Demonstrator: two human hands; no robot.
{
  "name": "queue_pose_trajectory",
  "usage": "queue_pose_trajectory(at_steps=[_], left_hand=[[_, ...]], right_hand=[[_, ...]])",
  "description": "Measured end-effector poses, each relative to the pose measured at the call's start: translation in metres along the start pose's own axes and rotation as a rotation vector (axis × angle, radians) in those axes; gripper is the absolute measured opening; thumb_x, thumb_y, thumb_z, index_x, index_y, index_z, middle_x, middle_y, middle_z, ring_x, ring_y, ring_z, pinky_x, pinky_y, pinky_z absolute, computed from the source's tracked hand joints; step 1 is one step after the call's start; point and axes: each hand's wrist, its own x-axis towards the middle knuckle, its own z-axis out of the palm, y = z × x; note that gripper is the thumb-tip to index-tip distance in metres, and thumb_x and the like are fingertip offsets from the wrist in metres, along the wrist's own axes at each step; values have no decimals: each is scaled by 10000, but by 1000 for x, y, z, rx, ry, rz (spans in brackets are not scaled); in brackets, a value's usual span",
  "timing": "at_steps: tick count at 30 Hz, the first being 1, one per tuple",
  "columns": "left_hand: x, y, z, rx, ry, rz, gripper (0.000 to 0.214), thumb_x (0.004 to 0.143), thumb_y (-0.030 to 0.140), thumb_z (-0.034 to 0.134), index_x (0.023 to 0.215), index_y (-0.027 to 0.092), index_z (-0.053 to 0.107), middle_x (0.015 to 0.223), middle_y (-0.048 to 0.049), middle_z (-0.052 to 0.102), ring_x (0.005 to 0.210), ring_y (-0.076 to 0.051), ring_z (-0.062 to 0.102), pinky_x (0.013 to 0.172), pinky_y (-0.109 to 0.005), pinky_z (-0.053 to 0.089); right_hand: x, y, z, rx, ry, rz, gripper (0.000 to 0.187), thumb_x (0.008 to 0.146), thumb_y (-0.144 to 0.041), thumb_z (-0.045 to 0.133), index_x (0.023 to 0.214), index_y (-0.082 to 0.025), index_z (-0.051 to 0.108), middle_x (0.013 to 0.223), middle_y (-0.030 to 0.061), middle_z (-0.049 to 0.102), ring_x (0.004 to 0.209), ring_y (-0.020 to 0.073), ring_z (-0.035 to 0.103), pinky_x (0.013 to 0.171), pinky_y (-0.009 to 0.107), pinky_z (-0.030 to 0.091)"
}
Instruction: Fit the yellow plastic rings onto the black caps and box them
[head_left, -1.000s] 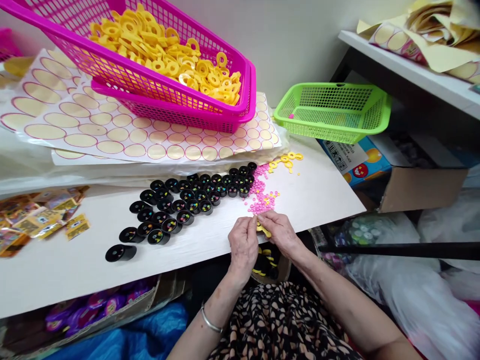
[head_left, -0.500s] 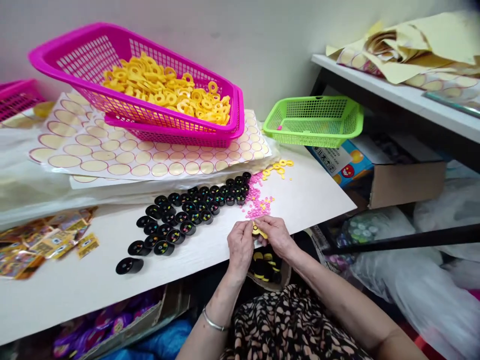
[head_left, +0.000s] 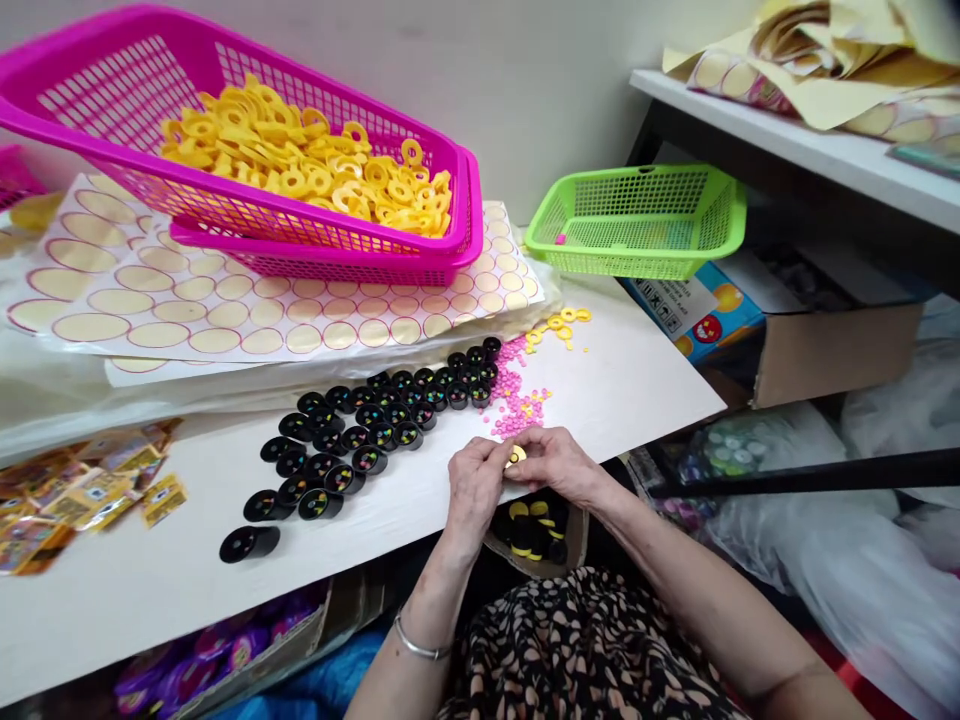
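Note:
Between both hands, at the front edge of the white table, is a small yellow ring-shaped plastic piece (head_left: 516, 456). My left hand (head_left: 474, 486) is closed on its left side, with a bangle at the wrist. My right hand (head_left: 555, 464) pinches it from the right, and the fingers cover much of it. Just beyond the fingertips lie many small pink beads (head_left: 517, 410). Several black cups (head_left: 367, 415) with coloured bits inside stand in rows to the left. Below the hands, a box holds black and yellow round pieces (head_left: 536, 530).
A tilted pink basket (head_left: 469, 215) of yellow ring pieces rests on sticker sheets (head_left: 300, 320). Behind are a green basket (head_left: 637, 268) and a few yellow rings (head_left: 559, 322). Shiny cards (head_left: 97, 490) lie left. A shelf (head_left: 795, 130) and carton (head_left: 832, 350) stand right.
The yellow piece has turned in the fingers and now shows a round face. My right fingers have shifted around it. The head view has moved slightly.

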Motion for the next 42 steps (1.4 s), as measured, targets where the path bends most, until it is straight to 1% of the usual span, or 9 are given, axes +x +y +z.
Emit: queue_pose_trajectory(at_steps=[4, 12, 18, 20, 25, 29, 32, 37, 42], left_hand=[[4, 2, 0, 18, 29, 36, 316, 723, 394, 567, 523, 152, 606, 569, 7, 519, 554, -100, 482, 510, -213, 353], [2, 1, -1, 5, -4, 33, 325, 735, 417, 557, 555, 152, 612, 558, 7, 518, 532, -103, 465, 492, -218, 343], [-11, 1, -13, -36, 84, 129, 273, 790, 365, 504, 679, 154, 637, 676, -6, 560, 635, -114, 489, 591, -226, 386], [-13, -2, -18, -49, 83, 205, 166, 744, 262, 535, 801, 162, 655, 776, -14, 592, 684, -120, 500, 632, -232, 405], [-15, -12, -16, 166, -85, 358, 507, 577, 161, 674, 1077, 205, 606, 988, -44, 605, 886, -186, 520, 764, -304, 440], [-16, -12, -10, 255, -40, 403, 265, 651, 316, 702, 887, 204, 654, 863, -35, 626, 840, -187, 516, 754, -323, 436], [-20, -7, -11, 289, -75, 531, 167, 685, 289, 677, 824, 201, 648, 792, -28, 634, 807, -180, 506, 720, -307, 427], [-32, -5, -11, 416, -151, 813, 169, 705, 247, 634, 864, 194, 656, 800, -39, 642, 812, -181, 494, 759, -333, 405], [-43, -3, -6, 462, -113, 892, 175, 727, 261, 608, 877, 182, 652, 816, -51, 651, 847, -200, 494, 808, -369, 385]], right_hand=[[3, -3, 3, 2, 47, 82, 282, 515, -211, 745, 755, -136, 615, 523, -63, 538, 432, 62, 463, 421, 191, 412], [-5, 6, -5, 88, -78, -48, 332, 645, -358, 706, 887, -148, 622, 632, -24, 597, 481, 76, 523, 461, 207, 463], [-20, 21, -17, 146, 213, -164, 285, 653, -353, 702, 816, -143, 599, 654, -11, 605, 473, 79, 546, 453, 203, 460], [-24, 25, -20, 109, 135, -155, 326, 592, -288, 748, 841, -146, 594, 614, -27, 601, 471, 86, 547, 458, 203, 445], [-25, 24, -23, -2, -45, -150, 342, 623, -281, 736, 913, -151, 607, 592, -40, 586, 492, 87, 528, 503, 218, 432], [-22, 15, -24, -115, -87, -253, 209, 691, -348, 687, 776, -159, 665, 753, -1, 577, 577, 90, 518, 551, 237, 443], [-23, 7, -27, -191, -127, -328, 214, 593, -320, 766, 693, -165, 658, 841, 16, 568, 725, 127, 539, 640, 251, 455], [-27, -5, -27, -204, -224, -111, 708, 404, -221, 837, 1058, -182, 569, 946, 18, 575, 779, 140, 552, 659, 253, 463], [-34, -12, -18, -189, -331, 55, 569, 446, -222, 808, 969, -119, 607, 727, -32, 589, 661, 111, 521, 604, 231, 424]])
